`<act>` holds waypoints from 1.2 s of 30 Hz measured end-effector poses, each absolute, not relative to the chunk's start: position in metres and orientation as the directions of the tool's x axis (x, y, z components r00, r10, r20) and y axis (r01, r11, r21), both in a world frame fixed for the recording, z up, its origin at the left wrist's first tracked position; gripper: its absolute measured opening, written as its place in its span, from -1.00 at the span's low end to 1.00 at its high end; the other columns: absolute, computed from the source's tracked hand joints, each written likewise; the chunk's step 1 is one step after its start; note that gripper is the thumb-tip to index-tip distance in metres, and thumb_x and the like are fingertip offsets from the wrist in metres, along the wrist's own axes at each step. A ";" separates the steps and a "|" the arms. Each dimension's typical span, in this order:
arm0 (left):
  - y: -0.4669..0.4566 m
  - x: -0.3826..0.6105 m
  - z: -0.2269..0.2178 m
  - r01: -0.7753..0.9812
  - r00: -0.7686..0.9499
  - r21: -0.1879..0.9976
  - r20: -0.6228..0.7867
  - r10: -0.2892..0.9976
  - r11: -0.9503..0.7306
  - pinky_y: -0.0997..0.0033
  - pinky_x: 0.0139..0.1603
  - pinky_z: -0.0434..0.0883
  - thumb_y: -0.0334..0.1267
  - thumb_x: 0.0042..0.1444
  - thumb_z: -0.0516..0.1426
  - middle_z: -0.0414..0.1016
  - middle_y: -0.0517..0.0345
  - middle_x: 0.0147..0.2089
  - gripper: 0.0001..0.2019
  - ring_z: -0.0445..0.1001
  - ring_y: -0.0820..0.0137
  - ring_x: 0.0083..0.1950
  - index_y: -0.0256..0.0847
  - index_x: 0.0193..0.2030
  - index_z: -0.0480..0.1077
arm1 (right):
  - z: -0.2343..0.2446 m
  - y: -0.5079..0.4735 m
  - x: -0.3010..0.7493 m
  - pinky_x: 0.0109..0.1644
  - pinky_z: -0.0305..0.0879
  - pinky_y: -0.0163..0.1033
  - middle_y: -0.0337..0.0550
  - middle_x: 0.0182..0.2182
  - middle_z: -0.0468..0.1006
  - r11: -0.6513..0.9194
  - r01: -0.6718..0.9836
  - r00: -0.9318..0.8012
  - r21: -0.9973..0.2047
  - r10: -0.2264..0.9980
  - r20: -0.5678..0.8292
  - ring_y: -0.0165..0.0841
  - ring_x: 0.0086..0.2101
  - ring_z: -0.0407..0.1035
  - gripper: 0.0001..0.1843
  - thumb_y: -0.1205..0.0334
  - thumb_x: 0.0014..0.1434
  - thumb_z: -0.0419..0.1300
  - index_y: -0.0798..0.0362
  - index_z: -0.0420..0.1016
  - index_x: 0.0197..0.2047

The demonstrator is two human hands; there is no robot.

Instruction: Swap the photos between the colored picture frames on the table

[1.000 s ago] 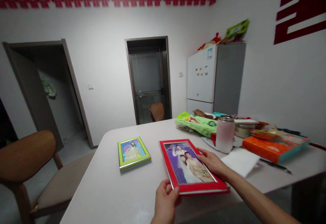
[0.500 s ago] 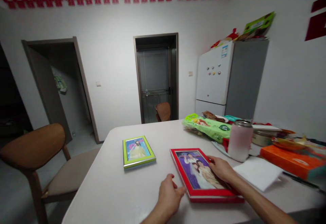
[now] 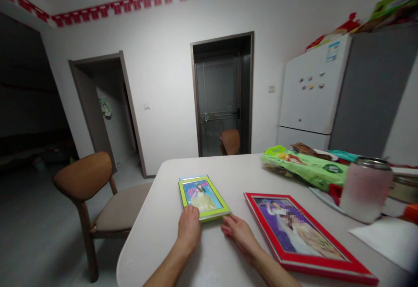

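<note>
A green picture frame (image 3: 214, 212) lies on the white table with a photo of a person in a yellow dress. A light blue edge (image 3: 192, 178) shows beneath its far side; what it belongs to is hidden. My left hand (image 3: 189, 228) grips the frame's near left corner, fingers bent over its edge. At the near right corner, my right hand (image 3: 241, 235) has its fingers closed against the frame. A larger red picture frame (image 3: 274, 248) with a group photo lies flat to the right, clear of my fingers.
Behind the red frame are a green snack package (image 3: 303, 167), a pinkish jar with a metal lid (image 3: 365, 191) and white paper (image 3: 388, 239). A wooden chair (image 3: 85, 176) stands left of the table (image 3: 146, 243). Another chair (image 3: 230, 142) is at the far side, with a fridge (image 3: 310, 86) at right.
Both hands have left the red picture frame and moved left to the green one, which now sits slightly turned with a blue edge showing behind it. The view has swung left.
</note>
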State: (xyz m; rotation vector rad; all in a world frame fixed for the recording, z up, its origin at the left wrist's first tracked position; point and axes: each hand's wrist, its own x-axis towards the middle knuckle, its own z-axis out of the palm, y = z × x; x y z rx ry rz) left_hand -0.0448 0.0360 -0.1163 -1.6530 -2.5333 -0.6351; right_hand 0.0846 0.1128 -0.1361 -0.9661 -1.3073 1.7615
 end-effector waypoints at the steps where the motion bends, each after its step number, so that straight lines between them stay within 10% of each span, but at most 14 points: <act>1: 0.030 -0.039 -0.116 0.890 -0.420 0.305 0.260 0.870 0.338 0.36 -0.16 0.22 -0.46 0.06 -0.14 0.32 0.02 -0.18 -0.77 0.24 0.31 -0.09 -0.25 -0.26 0.29 | -0.138 0.111 0.080 -0.33 0.28 -0.25 -0.18 -0.53 0.48 -0.300 -0.179 -0.453 -0.937 0.870 -0.192 -0.36 -0.44 0.39 -0.69 0.11 -0.21 0.19 0.11 0.36 -0.38; 10: 0.021 -0.026 -0.113 0.905 -0.353 0.336 0.248 0.902 0.262 0.26 0.16 -0.10 -0.39 -0.13 0.11 0.00 -0.04 0.19 -0.44 -0.09 0.24 0.20 -0.30 0.06 0.06 | -0.143 0.099 0.058 -0.43 0.29 -0.34 -0.30 -0.62 0.42 -0.479 -0.348 -0.440 -0.806 0.842 -0.310 -0.46 -0.55 0.36 -0.75 0.18 -0.23 0.21 0.07 0.26 -0.46; 21: -0.002 -0.013 -0.105 0.812 -0.343 0.562 0.242 0.908 0.157 0.38 -0.02 0.18 -0.42 -0.09 0.03 0.36 0.00 -0.14 -0.77 0.27 0.30 -0.05 -0.28 -0.22 0.29 | -0.132 0.094 0.057 -0.41 0.32 -0.28 -0.19 -0.44 0.51 -0.301 -0.411 -0.395 -0.861 0.910 -0.129 -0.31 -0.38 0.40 -0.67 0.10 -0.17 0.16 0.07 0.26 -0.32; 25: -0.020 -0.014 -0.093 0.660 -0.376 0.750 0.281 0.883 0.042 0.41 -0.03 0.22 -0.27 0.00 0.01 0.33 0.01 -0.05 -0.66 0.29 0.35 -0.03 -0.26 -0.05 0.20 | -0.106 0.071 0.081 -0.32 0.32 -0.27 -0.15 -0.32 0.51 -0.093 -0.354 -0.399 -0.931 0.915 0.060 -0.29 -0.32 0.39 -0.63 0.07 -0.07 0.09 0.09 0.26 -0.19; 29: -0.033 -0.016 -0.075 0.061 -0.537 0.973 0.221 0.814 -0.224 0.35 0.06 0.16 -0.12 -0.04 0.07 0.19 -0.12 0.10 -0.50 0.17 0.27 0.11 -0.32 0.04 0.12 | -0.088 0.042 0.118 -0.18 0.29 -0.23 -0.09 -0.17 0.45 0.298 -0.134 -0.416 -0.945 0.849 0.326 -0.27 -0.23 0.36 -0.59 0.12 -0.01 0.06 0.06 0.27 -0.07; 36: -0.068 -0.005 -0.066 -0.338 -0.507 0.907 0.049 0.861 -0.251 0.27 0.05 0.17 -0.09 -0.02 0.08 0.22 -0.06 0.09 -0.42 0.22 0.21 0.07 -0.23 0.12 0.02 | -0.118 0.015 0.156 0.08 0.10 -0.14 -0.19 0.01 0.29 0.858 -0.143 -0.673 -0.493 0.281 0.684 -0.27 0.00 0.17 -0.45 0.40 0.00 0.03 -0.06 0.14 0.09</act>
